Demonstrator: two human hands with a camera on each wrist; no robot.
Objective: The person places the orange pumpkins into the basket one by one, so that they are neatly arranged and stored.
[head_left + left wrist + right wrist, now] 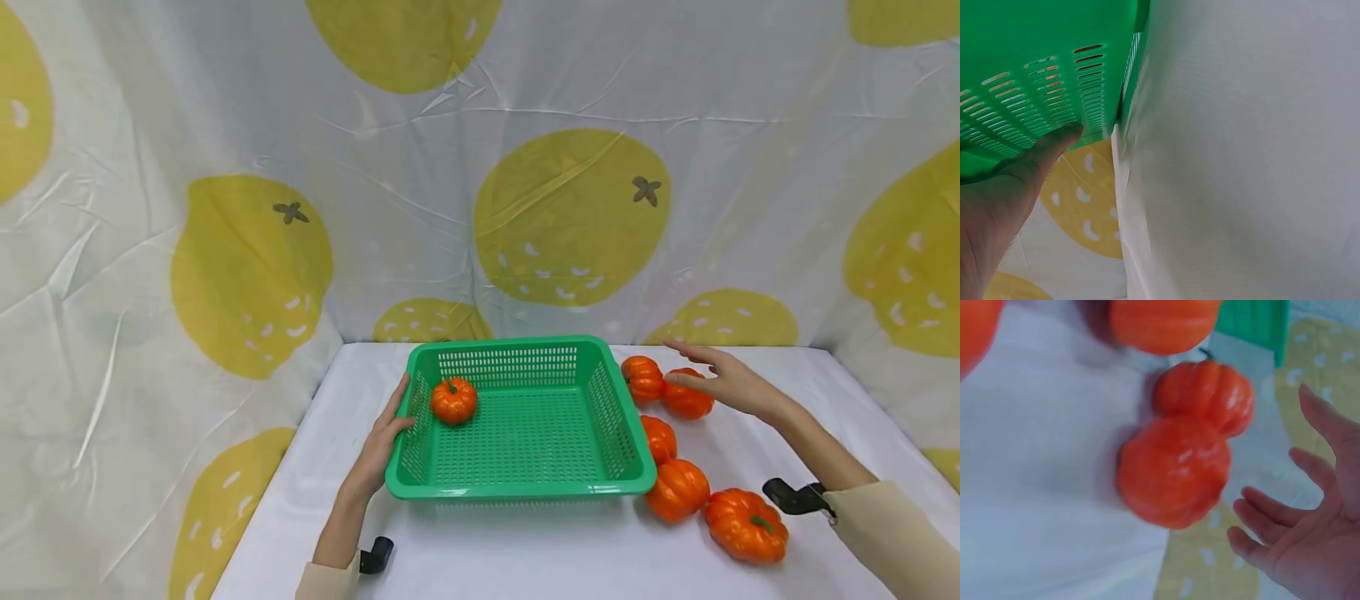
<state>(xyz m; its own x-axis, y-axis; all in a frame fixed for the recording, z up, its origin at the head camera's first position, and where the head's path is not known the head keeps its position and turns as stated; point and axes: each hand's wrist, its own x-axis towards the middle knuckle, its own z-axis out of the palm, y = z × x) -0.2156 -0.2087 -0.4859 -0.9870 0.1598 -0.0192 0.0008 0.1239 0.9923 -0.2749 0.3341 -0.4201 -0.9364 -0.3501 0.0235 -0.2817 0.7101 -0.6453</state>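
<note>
A green plastic basket (517, 492) stands on the white table, with one small orange pumpkin (453, 401) inside near its left wall. My left hand (378, 442) rests against the basket's left side, fingers extended along it; in the left wrist view the thumb (1054, 140) lies straight on the slotted outer wall. My right hand (723, 379) hovers at the back right with fingers spread and holds nothing. Closest to it is a back pumpkin (1175, 472), which leans against a second pumpkin (1204, 394) with a green stem. Part of that back pumpkin is covered by the hand in the head view.
Along the basket's right side lie more pumpkins, one half-tucked by the wall (660, 440), another at the corner (677, 490) and a larger one (746, 525) nearer the front. A lemon-print curtain (420, 225) hangs behind the table and at both sides.
</note>
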